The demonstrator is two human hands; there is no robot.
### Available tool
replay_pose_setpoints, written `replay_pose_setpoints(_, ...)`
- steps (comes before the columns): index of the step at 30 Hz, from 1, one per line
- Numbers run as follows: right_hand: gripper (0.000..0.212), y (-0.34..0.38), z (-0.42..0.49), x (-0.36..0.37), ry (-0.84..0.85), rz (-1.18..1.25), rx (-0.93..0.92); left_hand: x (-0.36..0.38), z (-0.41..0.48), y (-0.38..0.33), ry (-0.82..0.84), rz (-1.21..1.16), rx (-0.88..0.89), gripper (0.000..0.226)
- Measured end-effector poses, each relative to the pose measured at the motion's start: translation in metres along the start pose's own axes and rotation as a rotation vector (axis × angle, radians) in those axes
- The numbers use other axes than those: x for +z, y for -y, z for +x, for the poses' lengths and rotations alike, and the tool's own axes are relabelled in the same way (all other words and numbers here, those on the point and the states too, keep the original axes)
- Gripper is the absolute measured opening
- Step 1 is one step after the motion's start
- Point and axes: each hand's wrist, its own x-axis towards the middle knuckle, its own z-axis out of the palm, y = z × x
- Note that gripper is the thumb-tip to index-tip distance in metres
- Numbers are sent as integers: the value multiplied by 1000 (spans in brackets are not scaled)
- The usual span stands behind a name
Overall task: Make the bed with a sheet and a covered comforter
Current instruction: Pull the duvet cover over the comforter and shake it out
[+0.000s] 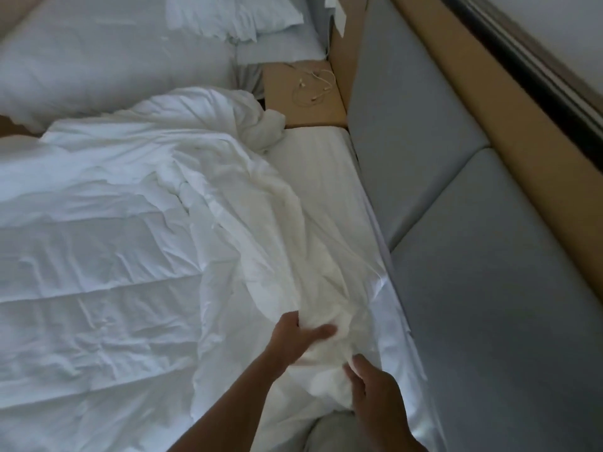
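Left hand (pixel 301 334): curled round a bunch of thin white cover fabric (pixel 326 282), thumb on top.
Right hand (pixel 375 391): fingers pinching the same bunch, just beside the other hand.
Quilted white comforter (pixel 98 272): spread creased over the bed's left part, heaped toward the far end.
White striped sheet (pixel 313 164): bare strip along the right mattress edge, touching grey padded wall panels (pixel 424 125).
Light wooden bedside tabletop (pixel 306 109): beyond the far corner, carrying a white earphone cable (pixel 313 88).
Writing: white paper slips (pixel 339 14), too blurred to read.
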Motion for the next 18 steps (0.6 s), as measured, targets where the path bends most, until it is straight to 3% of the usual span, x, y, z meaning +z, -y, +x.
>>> replay_pose_setpoints(3, 13, 6, 20, -7, -36, 88, 14, 1, -7, -20, 142, 389, 59, 83)
replay_pose_setpoints(6, 16, 17, 43, -20, 49, 411, 270, 8, -7, -43, 305, 718, 104, 87)
replay_pose_setpoints(9, 15, 27, 58, -39, 156, 585, 341, 18, 2, -57, 162, 877, 227, 71)
replay_pose_setpoints(12, 23, 29, 73, -45, 235, 777, 395, 24, 14, -56, 11, 791, 273, 25)
replay_pose_setpoints(14, 31, 3, 92, -33, 107, 1023, 601, 21, 23, -43, -105, 632, 236, 8)
replay_pose_setpoints(16, 26, -41, 117, -11, -125, 1010, 912, 16, 26, -33, -203, 400, 185, 23)
replay_pose_setpoints(18, 24, -81, 135, 9, -142, 940, 1173, 13, 23, -28, -263, 188, 149, 37)
